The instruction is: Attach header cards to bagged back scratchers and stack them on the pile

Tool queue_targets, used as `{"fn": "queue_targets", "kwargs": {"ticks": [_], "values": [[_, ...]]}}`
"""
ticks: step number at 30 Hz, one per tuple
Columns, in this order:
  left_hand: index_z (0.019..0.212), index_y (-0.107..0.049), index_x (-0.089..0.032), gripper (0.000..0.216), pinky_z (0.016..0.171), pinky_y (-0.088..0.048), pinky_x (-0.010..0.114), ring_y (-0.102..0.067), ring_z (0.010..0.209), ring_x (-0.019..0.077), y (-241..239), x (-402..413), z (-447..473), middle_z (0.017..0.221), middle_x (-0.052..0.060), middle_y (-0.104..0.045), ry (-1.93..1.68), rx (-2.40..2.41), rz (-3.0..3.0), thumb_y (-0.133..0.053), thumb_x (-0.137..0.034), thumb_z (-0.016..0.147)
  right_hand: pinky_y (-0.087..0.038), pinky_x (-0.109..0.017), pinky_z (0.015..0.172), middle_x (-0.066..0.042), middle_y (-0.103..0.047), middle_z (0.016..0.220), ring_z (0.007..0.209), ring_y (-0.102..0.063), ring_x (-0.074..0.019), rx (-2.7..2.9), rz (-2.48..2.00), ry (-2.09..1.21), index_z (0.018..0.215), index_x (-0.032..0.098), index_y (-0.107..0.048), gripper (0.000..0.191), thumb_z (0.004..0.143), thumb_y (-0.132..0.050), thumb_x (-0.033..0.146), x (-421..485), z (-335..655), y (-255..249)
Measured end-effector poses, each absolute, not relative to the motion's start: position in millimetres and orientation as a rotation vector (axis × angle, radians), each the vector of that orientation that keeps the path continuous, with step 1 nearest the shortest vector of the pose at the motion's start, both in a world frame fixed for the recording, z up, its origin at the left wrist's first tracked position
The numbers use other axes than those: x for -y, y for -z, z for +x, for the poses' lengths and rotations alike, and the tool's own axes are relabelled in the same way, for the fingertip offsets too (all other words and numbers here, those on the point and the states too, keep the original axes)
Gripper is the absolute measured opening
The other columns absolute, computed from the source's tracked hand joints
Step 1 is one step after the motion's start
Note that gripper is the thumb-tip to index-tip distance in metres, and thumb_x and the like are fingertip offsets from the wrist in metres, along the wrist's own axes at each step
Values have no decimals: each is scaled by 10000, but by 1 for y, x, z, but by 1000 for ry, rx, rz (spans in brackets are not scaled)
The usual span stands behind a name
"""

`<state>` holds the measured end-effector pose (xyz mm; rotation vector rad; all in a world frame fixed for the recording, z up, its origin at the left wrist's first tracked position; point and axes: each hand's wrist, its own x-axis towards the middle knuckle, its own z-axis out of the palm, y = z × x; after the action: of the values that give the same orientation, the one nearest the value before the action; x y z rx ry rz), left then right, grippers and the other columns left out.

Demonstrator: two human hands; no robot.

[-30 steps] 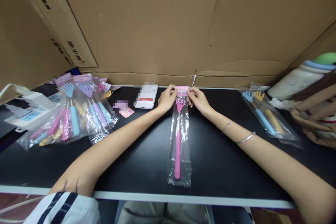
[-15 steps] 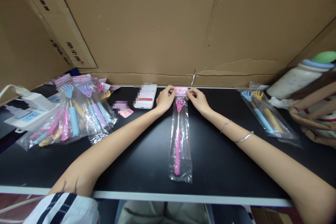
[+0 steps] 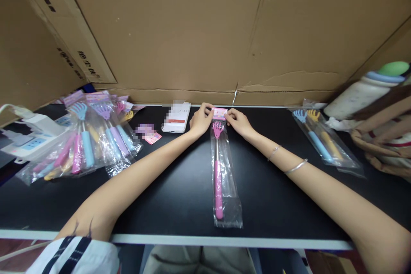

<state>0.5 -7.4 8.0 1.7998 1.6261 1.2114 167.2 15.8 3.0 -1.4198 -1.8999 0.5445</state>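
Note:
A clear plastic bag [image 3: 225, 180] lies lengthwise on the black table [image 3: 173, 197]. Inside it is a pink back scratcher [image 3: 218, 180] with a claw head at the far end. A pink header card [image 3: 219, 113] sits on the bag's far end. My left hand [image 3: 199, 120] pinches the card's left side with closed fingers. My right hand [image 3: 239, 122] pinches its right side the same way. Both forearms stretch out across the table towards the card.
A pile of bagged scratchers [image 3: 86, 141] lies at the left beside a white power strip [image 3: 28, 137]. A phone [image 3: 176, 117] and loose pink cards [image 3: 150, 136] lie left of my hands. Another bagged pair [image 3: 324, 143], a bottle [image 3: 366, 92] and a bag are at right. Cardboard walls stand behind.
The near end of the bag has swung a little to the right. My hands stay pinched on the header card.

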Motion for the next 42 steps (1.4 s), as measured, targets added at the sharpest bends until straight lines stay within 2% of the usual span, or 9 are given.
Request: {"fn": "queue_targets", "kwargs": {"ticks": [12,25,34,42], "values": [[1005,-542,-250,163,645,-388,227,-606,743,118,-6,5,0,810,-34,-642,-1185,-1625,1822,-484,-305,862,-384,-234,663,25,-602,604,635,-573,-139,1945,-1460,-494,758,205,-524,146,837,-463,311,-13,167,-5],[939,-518,-209,100,695,-425,239,-591,681,121,-4,-9,-12,698,-34,-616,-1023,-1538,1912,-512,-259,852,-342,-228,599,13,-591,649,632,-535,-138,2089,-1460,-432,741,209,-494,141,831,-479,316,-11,170,-10],[989,-508,-222,136,699,-427,260,-610,807,166,-10,3,-13,872,13,-666,-930,-1654,2068,-478,-296,879,-292,-232,552,-1,-587,684,650,-513,-145,2201,-1504,-202,774,211,-521,146,853,-458,317,-10,169,-9],[1051,-478,-223,178,701,-428,270,-629,852,192,-13,11,-11,911,22,-674,-851,-1744,2187,-430,-321,911,-301,-240,571,-21,-611,735,717,-536,-166,2235,-1591,-96,824,218,-556,187,878,-437,354,-5,166,-12]]}}
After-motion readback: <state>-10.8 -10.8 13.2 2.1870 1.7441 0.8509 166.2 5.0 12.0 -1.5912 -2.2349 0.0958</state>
